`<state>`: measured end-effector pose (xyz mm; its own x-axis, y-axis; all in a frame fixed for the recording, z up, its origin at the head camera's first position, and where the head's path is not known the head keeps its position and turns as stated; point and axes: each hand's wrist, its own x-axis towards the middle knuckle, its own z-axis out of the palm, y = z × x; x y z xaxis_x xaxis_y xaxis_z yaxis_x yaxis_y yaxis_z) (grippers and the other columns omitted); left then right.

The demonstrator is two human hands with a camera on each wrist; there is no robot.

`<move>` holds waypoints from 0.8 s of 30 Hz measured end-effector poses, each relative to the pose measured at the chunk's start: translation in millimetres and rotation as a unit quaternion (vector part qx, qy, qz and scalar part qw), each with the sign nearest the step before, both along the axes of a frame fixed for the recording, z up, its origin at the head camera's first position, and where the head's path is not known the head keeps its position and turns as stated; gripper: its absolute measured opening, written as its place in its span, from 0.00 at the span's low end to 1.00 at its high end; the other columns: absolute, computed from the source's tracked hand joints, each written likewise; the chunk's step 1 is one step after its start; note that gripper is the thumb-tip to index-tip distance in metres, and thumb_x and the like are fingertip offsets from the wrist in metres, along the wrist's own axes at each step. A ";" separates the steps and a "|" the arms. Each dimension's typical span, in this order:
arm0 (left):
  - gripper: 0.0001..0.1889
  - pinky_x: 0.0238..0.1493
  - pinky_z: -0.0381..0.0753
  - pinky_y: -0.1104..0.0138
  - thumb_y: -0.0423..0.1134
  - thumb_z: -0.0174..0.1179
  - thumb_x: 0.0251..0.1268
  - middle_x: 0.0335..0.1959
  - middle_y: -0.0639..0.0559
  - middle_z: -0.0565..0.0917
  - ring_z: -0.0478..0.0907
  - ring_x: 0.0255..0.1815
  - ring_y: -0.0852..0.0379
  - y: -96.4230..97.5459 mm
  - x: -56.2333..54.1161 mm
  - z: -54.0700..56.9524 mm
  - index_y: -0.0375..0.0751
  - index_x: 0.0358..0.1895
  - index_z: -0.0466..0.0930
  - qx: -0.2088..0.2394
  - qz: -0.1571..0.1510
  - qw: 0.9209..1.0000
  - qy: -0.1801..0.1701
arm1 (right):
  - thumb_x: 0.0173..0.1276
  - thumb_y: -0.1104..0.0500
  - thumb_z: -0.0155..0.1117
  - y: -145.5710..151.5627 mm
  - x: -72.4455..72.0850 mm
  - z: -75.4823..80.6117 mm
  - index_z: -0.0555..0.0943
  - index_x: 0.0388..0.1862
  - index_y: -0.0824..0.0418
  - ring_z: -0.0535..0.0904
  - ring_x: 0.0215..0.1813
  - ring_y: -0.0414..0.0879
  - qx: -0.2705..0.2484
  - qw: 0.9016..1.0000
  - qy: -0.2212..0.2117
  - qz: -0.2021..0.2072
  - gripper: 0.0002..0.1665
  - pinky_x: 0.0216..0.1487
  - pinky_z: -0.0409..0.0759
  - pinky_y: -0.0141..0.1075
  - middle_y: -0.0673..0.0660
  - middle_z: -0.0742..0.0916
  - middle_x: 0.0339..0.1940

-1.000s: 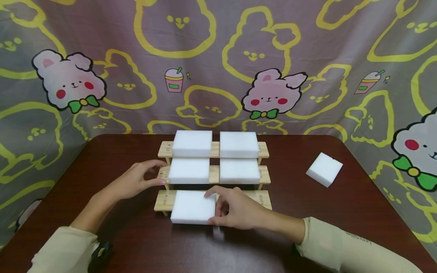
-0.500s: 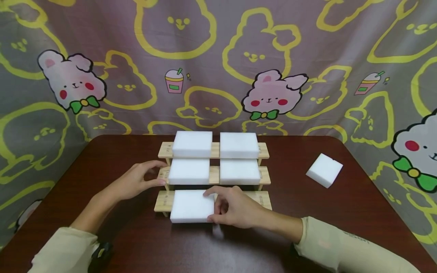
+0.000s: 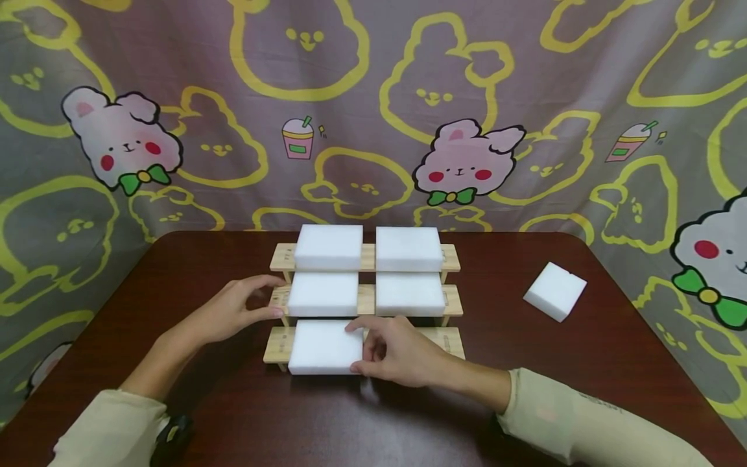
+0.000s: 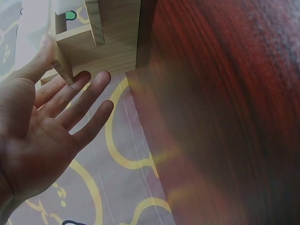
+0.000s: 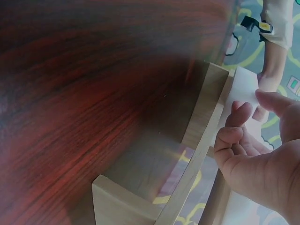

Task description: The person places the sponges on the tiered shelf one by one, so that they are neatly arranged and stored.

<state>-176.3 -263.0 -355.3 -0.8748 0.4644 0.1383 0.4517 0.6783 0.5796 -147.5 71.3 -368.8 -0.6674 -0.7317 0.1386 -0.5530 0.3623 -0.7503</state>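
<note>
A three-tier wooden rack stands on the dark red table. My right hand pinches the right side of a white foam block on the left part of the lowest tier. That block's front edge overlaps the board's front edge in the head view. In the right wrist view, my thumb and curled fingers are at the end of the white block. My left hand holds the left end of the middle tier. In the left wrist view, thumb and fingers lie on either side of the board.
White foam blocks sit in pairs on the top tier and the middle tier. Another foam block lies apart on the table to the right. A patterned curtain hangs behind the table.
My right hand has moved the foam block slightly back and to the left on the lowest tier. The left hand has stayed at the rack's end.
</note>
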 end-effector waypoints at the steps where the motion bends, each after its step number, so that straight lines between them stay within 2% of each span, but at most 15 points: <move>1: 0.26 0.50 0.83 0.50 0.42 0.71 0.68 0.56 0.40 0.85 0.85 0.50 0.48 0.0 -0.1 -0.2 0.30 0.62 0.79 0.000 0.000 1.000 0.000 | 0.66 0.61 0.77 -0.2 -0.3 -0.2 0.79 0.60 0.64 0.75 0.26 0.28 0.001 1.000 0.001 -0.001 0.26 0.33 0.79 0.27 0.40 0.84 0.24; 12: 0.26 0.51 0.83 0.49 0.41 0.71 0.68 0.56 0.39 0.85 0.85 0.51 0.46 -0.2 -0.4 -0.5 0.29 0.63 0.78 0.009 -0.005 1.000 -0.005 | 0.68 0.62 0.75 -4.6 -1.1 -1.1 0.80 0.58 0.65 0.76 0.29 0.28 -0.002 1.000 0.023 -0.004 0.22 0.36 0.80 0.27 0.42 0.84 0.25; 20: 0.26 0.51 0.83 0.47 0.41 0.71 0.68 0.56 0.38 0.84 0.84 0.51 0.46 0.4 0.1 0.2 0.28 0.62 0.78 0.008 -0.005 1.000 -0.004 | 0.65 0.65 0.75 -4.1 -1.0 -2.2 0.80 0.58 0.65 0.75 0.27 0.27 -0.007 0.999 0.035 0.004 0.24 0.32 0.79 0.26 0.44 0.85 0.27; 24: 0.26 0.51 0.83 0.47 0.40 0.72 0.67 0.56 0.38 0.85 0.85 0.50 0.46 0.5 0.0 0.0 0.28 0.62 0.78 0.009 -0.008 1.000 0.001 | 0.65 0.66 0.74 -3.9 -1.2 -2.6 0.80 0.58 0.65 0.76 0.28 0.28 -0.007 0.999 0.039 0.004 0.23 0.33 0.80 0.27 0.45 0.86 0.27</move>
<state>-176.3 -262.5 -355.3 -0.8674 0.4751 0.1482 0.4630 0.6610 0.5905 -148.7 67.3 -371.3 -0.6488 -0.7339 0.2011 -0.6130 0.3475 -0.7095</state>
